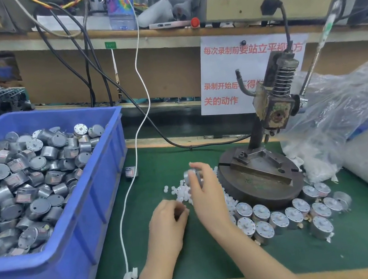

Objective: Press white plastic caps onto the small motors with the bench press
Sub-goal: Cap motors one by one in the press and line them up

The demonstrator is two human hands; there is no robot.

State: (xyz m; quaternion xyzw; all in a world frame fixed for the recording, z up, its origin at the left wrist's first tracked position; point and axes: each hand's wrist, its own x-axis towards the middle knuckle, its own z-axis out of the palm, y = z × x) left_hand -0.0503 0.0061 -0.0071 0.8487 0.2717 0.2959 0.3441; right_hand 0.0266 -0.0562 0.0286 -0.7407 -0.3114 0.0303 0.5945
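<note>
Green matting (289, 254) kept everything within reach: your right hand (205, 188) pinched a motor (189, 176) above the loose caps (182, 190), nine o'clock from the press (271, 112), seemingly for capping; your left hand (166, 224) curled, contents untellable.

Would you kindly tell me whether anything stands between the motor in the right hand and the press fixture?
Nothing visible does. The right hand holds the motor just left of the press base; its fixture sits bare, and the white caps lie beneath the hand.

Bare green mat (202, 263) lower centre is passable; blue bin (106, 197) blocks left, bench press (261, 175) and capped motors (293, 215) crowd right.
</note>
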